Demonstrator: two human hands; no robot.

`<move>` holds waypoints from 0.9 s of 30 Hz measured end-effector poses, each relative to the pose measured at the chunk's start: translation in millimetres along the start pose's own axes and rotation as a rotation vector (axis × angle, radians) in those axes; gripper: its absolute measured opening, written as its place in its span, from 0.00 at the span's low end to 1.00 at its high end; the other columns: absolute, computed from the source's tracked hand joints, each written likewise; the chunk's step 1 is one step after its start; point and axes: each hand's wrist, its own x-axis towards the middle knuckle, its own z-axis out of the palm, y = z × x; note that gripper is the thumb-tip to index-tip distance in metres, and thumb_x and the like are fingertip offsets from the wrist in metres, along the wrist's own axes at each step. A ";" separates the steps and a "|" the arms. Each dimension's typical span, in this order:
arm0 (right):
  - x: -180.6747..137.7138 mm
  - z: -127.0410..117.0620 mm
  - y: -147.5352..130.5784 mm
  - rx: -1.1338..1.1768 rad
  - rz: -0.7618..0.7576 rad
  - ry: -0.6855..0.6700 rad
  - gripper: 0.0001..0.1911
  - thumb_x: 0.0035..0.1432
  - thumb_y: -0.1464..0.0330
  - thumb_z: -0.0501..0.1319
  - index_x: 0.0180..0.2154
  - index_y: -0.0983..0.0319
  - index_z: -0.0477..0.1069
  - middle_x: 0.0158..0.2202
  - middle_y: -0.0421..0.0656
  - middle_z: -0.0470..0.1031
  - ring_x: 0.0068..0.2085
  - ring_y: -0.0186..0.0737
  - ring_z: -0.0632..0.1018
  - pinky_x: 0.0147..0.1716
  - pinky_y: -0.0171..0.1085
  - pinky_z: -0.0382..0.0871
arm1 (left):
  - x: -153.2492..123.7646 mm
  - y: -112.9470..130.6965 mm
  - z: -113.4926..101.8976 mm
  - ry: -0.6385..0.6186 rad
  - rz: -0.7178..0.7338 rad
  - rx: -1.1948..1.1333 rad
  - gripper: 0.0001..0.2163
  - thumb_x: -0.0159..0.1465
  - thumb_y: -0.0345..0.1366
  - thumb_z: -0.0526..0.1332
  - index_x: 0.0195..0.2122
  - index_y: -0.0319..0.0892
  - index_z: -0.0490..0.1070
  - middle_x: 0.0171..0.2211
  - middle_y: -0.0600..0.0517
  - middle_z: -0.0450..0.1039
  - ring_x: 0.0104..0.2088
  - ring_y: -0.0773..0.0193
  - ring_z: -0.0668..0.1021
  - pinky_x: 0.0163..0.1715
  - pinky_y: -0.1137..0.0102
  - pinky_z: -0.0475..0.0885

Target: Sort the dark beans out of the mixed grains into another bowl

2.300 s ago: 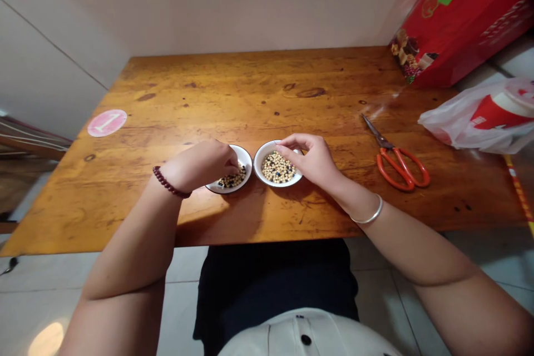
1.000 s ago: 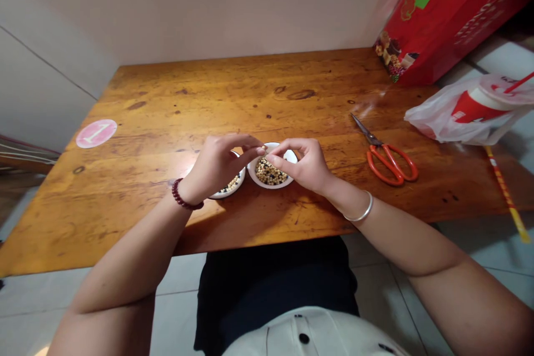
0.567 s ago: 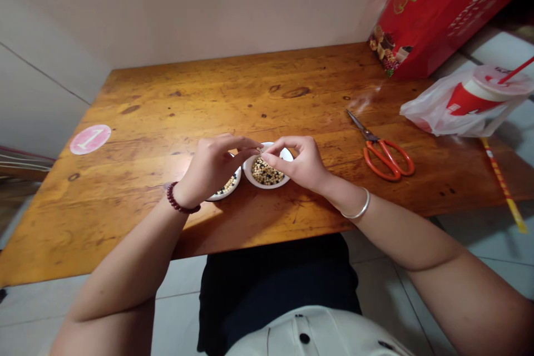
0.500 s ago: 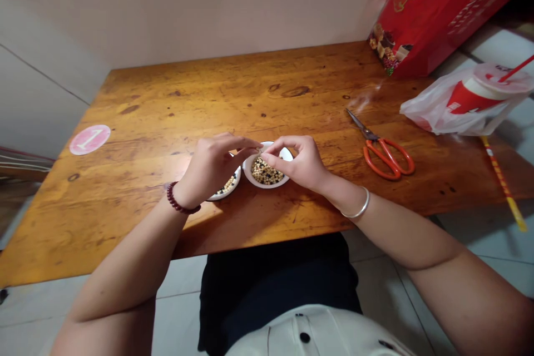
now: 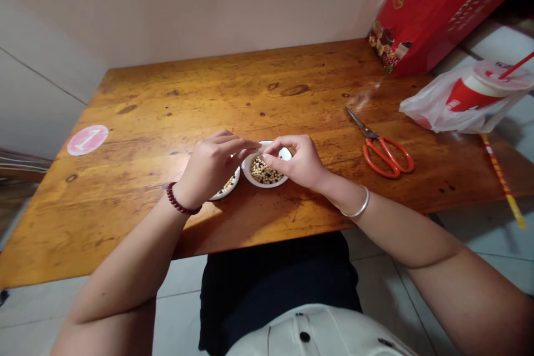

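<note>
Two small white dishes of mixed pale and dark beans sit side by side near the front edge of the wooden table (image 5: pixel 250 94). My left hand (image 5: pixel 211 164) hovers over the left dish (image 5: pixel 228 186), covering most of it. Its thumb and forefinger pinch toward the right. My right hand (image 5: pixel 298 161) rests at the right dish (image 5: pixel 267 169), fingers pinched. The fingertips of both hands meet above the right dish's far rim around something tiny that I cannot make out.
Orange-handled scissors (image 5: pixel 386 150) lie to the right of the dishes. A red box (image 5: pixel 442 5) stands at the back right. A plastic bag with a red cup and straw (image 5: pixel 471 100) is at the right edge. A pink round "1" sticker (image 5: pixel 87 139) is on the left.
My left hand left the left dish and rose to meet the right hand's fingertips over the right dish. Over the last half second both hands barely moved.
</note>
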 end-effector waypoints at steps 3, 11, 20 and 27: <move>0.3 1.0 2.8 -0.009 0.005 0.018 0.04 0.50 0.68 0.68 0.26 0.62 0.77 0.27 0.41 0.82 0.30 0.36 0.80 0.33 0.34 0.73 | -1.1 -1.8 -2.3 -0.019 0.092 0.089 0.09 0.69 0.34 0.58 0.44 0.42 0.78 0.35 0.48 0.80 0.36 0.61 0.76 0.37 0.66 0.72; 1.9 3.2 7.6 -0.068 0.084 0.017 0.06 0.49 0.66 0.69 0.25 0.62 0.78 0.25 0.42 0.81 0.27 0.36 0.79 0.29 0.34 0.72 | -6.4 -0.3 -4.5 -0.077 0.233 0.457 0.13 0.68 0.28 0.55 0.49 0.44 0.75 0.41 0.49 0.81 0.41 0.57 0.77 0.35 0.65 0.72; 1.8 4.0 16.1 -0.086 0.100 0.024 0.08 0.49 0.64 0.70 0.25 0.62 0.79 0.26 0.43 0.81 0.28 0.37 0.80 0.29 0.35 0.72 | -4.3 6.1 -5.5 -0.068 0.241 0.524 0.12 0.68 0.27 0.54 0.46 0.44 0.76 0.37 0.49 0.81 0.39 0.58 0.77 0.32 0.67 0.71; 1.5 3.9 16.3 -0.098 0.115 0.037 0.05 0.48 0.66 0.70 0.25 0.61 0.79 0.26 0.43 0.81 0.28 0.38 0.80 0.29 0.35 0.73 | -4.7 3.9 -4.0 -0.070 0.238 0.503 0.11 0.69 0.29 0.55 0.45 0.43 0.76 0.35 0.50 0.80 0.38 0.57 0.76 0.32 0.67 0.71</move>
